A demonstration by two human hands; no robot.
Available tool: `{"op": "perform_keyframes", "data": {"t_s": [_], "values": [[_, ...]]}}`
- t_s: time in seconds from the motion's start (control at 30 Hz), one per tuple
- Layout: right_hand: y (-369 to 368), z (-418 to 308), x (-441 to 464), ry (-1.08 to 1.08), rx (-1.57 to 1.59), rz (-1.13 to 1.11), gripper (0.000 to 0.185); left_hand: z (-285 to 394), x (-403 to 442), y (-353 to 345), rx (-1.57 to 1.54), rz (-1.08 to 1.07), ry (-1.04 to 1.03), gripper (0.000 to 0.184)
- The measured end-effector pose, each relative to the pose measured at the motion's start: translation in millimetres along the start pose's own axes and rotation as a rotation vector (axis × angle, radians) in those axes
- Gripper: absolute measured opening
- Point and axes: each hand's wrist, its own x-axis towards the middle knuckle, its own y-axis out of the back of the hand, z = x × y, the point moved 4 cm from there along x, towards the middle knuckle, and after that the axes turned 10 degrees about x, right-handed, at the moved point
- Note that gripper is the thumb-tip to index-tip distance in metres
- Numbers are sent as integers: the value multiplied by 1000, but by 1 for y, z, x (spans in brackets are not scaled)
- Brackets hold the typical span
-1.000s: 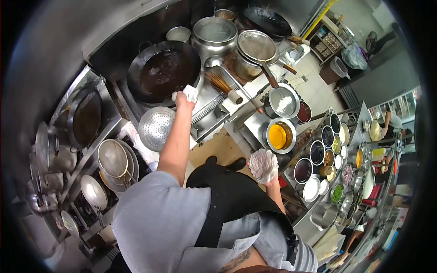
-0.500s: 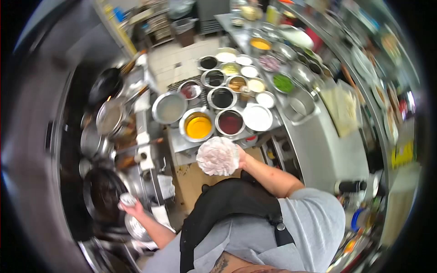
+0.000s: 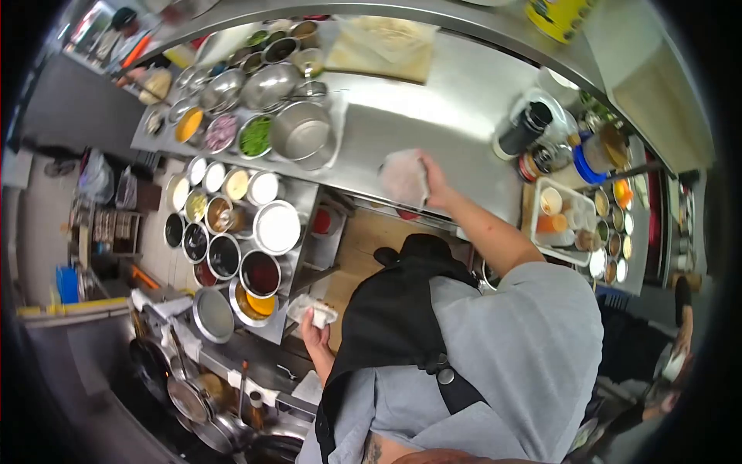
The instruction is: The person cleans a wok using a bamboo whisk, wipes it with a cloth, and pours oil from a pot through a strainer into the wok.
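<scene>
I'm seeing the work swinging round from the wok (image 3: 280, 448) to the steel counter (image 3: 464, 151), the right hand (image 3: 436, 185) now gripping a pale round thing (image 3: 403, 179), too blurred to name, over its near edge, while the left hand (image 3: 314, 332), well apart, is clutching a crumpled white cloth (image 3: 308, 309) near the yellow-filled pot (image 3: 261, 301).

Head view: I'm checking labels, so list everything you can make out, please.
Pale round item: one, pinkish, centre
Crumpled item: one, white, below centre
Counter: one, silver, upper middle
Large pot: one, silver, on counter
Board: one, yellow, counter's far side
Filled pots: many, mixed colours, left
Bin: one, white, right
Container: one, yellow, top right
Cookware: several, dark and silver, lower left
Co-workers: at least two, varied clothing, side edges
Apron: one, black, bottom
Left hand: one, bare, holding crumpled item
Right hand: one, bare, holding pale item
</scene>
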Motion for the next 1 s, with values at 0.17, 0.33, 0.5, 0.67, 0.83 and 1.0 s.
{"op": "perform_keyframes", "data": {"t_s": [0.17, 0.33, 0.5, 0.67, 0.83, 1.0], "values": [[56, -130, -106, 816, -1098, 542, 60, 39, 26, -137, 448, -69, 21, 30], [127, -73, -141, 674, -2047, 1140, 69, 41, 74, -182, 841, -184, 64, 32], [105, -28, -125, 804, -1886, 864, 66, 33, 96, -260, 1065, -315, 46, 39], [65, 27, -59, 230, -974, 139, 58, 9, 113, -344, 1285, -452, -139, 72], [43, 36, -35, 199, -690, -3, 47, -32, 125, -371, 963, -547, 162, 91], [55, 22, -43, 67, -610, -17, 43, -15, 85, -388, 1045, -820, 177, 101]]}}
